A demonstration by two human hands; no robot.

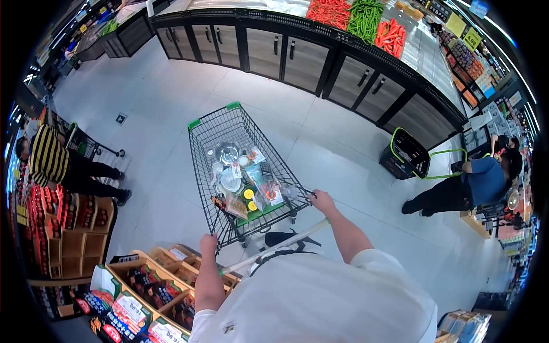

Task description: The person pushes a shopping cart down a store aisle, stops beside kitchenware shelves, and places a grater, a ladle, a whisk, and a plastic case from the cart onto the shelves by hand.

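A wire shopping cart (269, 132) with green corner pieces stands in front of me. My left hand (209, 243) is closed around its near left corner. At the near right corner, my right hand (322, 202) grips the cart too. Inside lie several packaged goods, among them a clear round container (227, 152), a white-lidded tub (230, 182) and two yellow-capped items (249, 199). A pale bar (280, 248) crosses between my forearms and the cart's near end.
Ahead runs a produce counter (251, 43) with red (328, 12) and green peppers (363, 20). A person in blue (486, 177) holds a black basket (405, 153) at right; a person in stripes (48, 153) stands left. Wooden shelves (183, 271) sit close to my left arm.
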